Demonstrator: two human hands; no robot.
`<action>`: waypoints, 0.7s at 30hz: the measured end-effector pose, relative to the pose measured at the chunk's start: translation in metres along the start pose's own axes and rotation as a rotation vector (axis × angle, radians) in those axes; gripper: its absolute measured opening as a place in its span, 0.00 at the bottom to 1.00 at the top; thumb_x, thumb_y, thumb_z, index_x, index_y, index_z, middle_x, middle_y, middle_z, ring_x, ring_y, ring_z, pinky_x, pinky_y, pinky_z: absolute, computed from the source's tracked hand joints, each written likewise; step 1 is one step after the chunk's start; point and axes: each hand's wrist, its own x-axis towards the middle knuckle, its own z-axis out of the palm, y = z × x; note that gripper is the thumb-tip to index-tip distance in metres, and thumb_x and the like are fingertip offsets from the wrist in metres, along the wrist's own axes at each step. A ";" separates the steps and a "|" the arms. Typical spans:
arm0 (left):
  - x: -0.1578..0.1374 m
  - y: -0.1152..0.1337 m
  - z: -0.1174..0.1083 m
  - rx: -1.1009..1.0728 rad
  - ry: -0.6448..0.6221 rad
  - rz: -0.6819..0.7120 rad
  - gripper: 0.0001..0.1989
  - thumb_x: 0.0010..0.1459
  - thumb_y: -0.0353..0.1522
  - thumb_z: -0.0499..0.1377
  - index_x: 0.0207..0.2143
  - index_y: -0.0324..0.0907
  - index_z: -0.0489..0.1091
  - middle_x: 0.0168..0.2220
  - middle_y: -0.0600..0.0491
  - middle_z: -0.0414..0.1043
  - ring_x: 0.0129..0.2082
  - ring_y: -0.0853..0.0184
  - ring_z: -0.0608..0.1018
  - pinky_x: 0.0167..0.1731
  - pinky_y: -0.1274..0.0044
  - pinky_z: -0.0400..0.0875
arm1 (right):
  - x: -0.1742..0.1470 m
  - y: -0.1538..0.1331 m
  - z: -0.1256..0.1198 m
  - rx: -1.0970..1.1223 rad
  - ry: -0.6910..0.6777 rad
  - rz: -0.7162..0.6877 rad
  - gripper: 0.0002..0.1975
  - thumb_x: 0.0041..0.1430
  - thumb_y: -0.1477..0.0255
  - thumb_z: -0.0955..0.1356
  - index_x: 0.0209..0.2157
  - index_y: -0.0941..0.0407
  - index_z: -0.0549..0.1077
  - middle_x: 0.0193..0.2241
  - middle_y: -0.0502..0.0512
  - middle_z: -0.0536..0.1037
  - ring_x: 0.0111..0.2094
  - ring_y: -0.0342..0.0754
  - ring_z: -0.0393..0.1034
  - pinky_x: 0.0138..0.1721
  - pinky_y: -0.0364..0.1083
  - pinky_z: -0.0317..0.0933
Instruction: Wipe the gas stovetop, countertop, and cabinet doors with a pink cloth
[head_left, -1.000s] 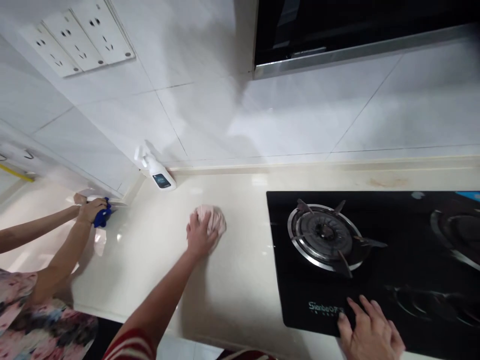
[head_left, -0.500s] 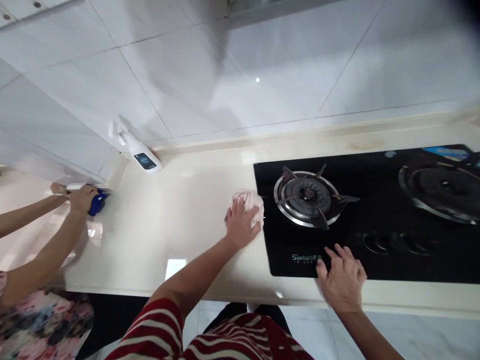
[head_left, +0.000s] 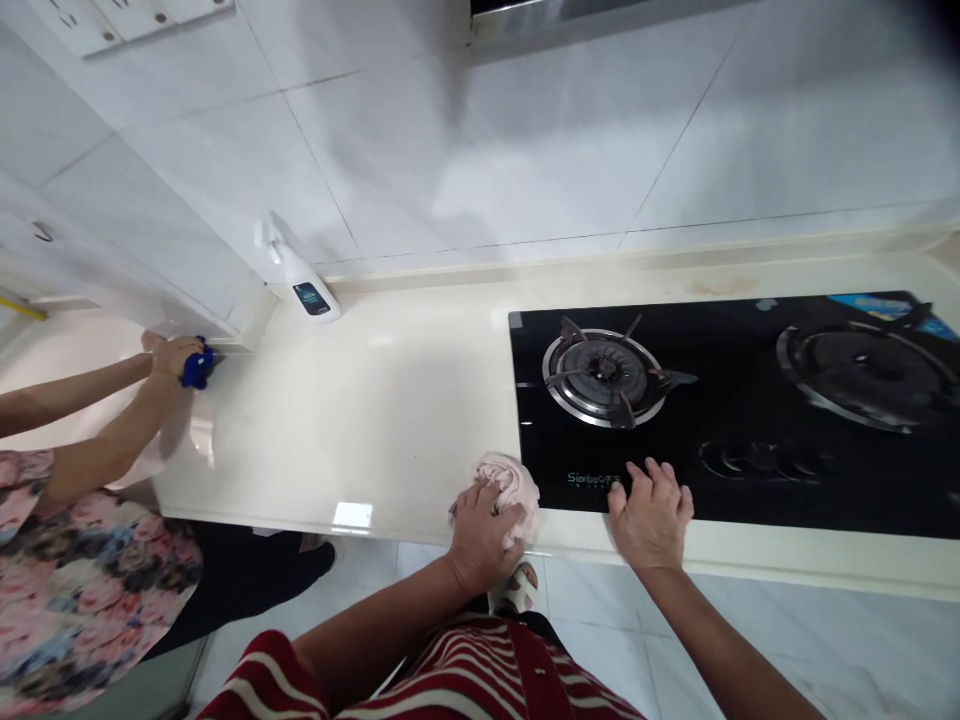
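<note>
My left hand grips a crumpled pale pink cloth, pressed on the cream countertop by its front edge. The cloth touches the front left corner of the black gas stove. My right hand rests with fingers spread on the stove's front edge, its palm over the counter's edge. Nothing is held in it. Beyond the right fingertips are the left burner and the stove's knobs.
A white spray bottle leans against the tiled wall at the back left. Another person's hand presses a blue cloth on the counter at the far left. The right burner has a pan support on it.
My left hand has drawn the pink cloth along the stove's left side toward the counter's front edge. My right hand stays on the stove's front edge. The view has shifted slightly.
</note>
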 end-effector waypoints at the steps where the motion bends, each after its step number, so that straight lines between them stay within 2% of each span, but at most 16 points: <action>1: -0.007 0.006 0.002 0.000 0.001 0.003 0.23 0.49 0.40 0.66 0.50 0.51 0.76 0.61 0.44 0.63 0.56 0.46 0.67 0.54 0.55 0.63 | 0.000 0.000 0.000 0.004 -0.003 -0.001 0.23 0.70 0.64 0.57 0.56 0.65 0.67 0.62 0.70 0.61 0.69 0.61 0.46 0.68 0.66 0.41; 6: -0.026 0.044 0.013 -0.061 -0.069 0.064 0.20 0.50 0.39 0.66 0.47 0.53 0.77 0.61 0.47 0.65 0.54 0.50 0.69 0.52 0.58 0.65 | 0.000 0.001 -0.001 0.038 -0.021 -0.004 0.25 0.71 0.63 0.56 0.57 0.66 0.67 0.62 0.72 0.61 0.69 0.61 0.44 0.67 0.67 0.40; 11: -0.019 0.084 0.022 -0.185 -0.166 0.355 0.15 0.57 0.41 0.61 0.46 0.52 0.78 0.60 0.50 0.67 0.54 0.56 0.70 0.52 0.66 0.64 | 0.001 0.006 0.001 0.074 -0.039 0.004 0.26 0.70 0.62 0.55 0.57 0.65 0.67 0.62 0.71 0.61 0.69 0.61 0.44 0.67 0.67 0.40; 13: -0.014 0.089 0.027 -0.129 -0.153 0.372 0.16 0.58 0.41 0.61 0.49 0.54 0.76 0.63 0.50 0.66 0.58 0.53 0.68 0.53 0.64 0.63 | 0.002 0.008 0.003 0.083 -0.059 0.021 0.26 0.69 0.61 0.55 0.56 0.65 0.68 0.62 0.70 0.61 0.68 0.62 0.44 0.67 0.68 0.40; 15: -0.010 0.084 0.032 -0.026 -0.118 0.319 0.19 0.59 0.40 0.61 0.52 0.56 0.75 0.65 0.50 0.63 0.62 0.49 0.64 0.55 0.61 0.61 | 0.002 0.010 0.004 0.092 -0.062 0.026 0.27 0.69 0.59 0.54 0.56 0.64 0.68 0.62 0.70 0.61 0.68 0.62 0.44 0.67 0.68 0.40; 18: -0.012 0.063 0.035 0.094 -0.100 0.296 0.24 0.58 0.37 0.62 0.58 0.59 0.70 0.66 0.49 0.62 0.66 0.48 0.62 0.56 0.59 0.60 | 0.000 0.012 0.004 0.111 -0.044 0.010 0.28 0.69 0.58 0.54 0.57 0.64 0.68 0.63 0.69 0.60 0.69 0.61 0.44 0.67 0.67 0.39; 20: -0.021 0.044 0.029 0.116 -0.105 0.269 0.25 0.57 0.35 0.63 0.58 0.60 0.70 0.66 0.48 0.62 0.67 0.49 0.61 0.56 0.60 0.62 | -0.001 0.012 0.004 0.122 -0.038 -0.002 0.29 0.69 0.58 0.53 0.57 0.64 0.68 0.62 0.70 0.61 0.69 0.61 0.44 0.67 0.67 0.39; 21: -0.029 0.033 0.023 0.119 -0.110 0.202 0.24 0.57 0.35 0.63 0.56 0.60 0.71 0.66 0.49 0.62 0.67 0.50 0.61 0.56 0.61 0.63 | -0.001 0.013 0.004 0.127 -0.034 -0.006 0.29 0.69 0.58 0.53 0.57 0.64 0.68 0.62 0.70 0.61 0.69 0.61 0.44 0.67 0.67 0.40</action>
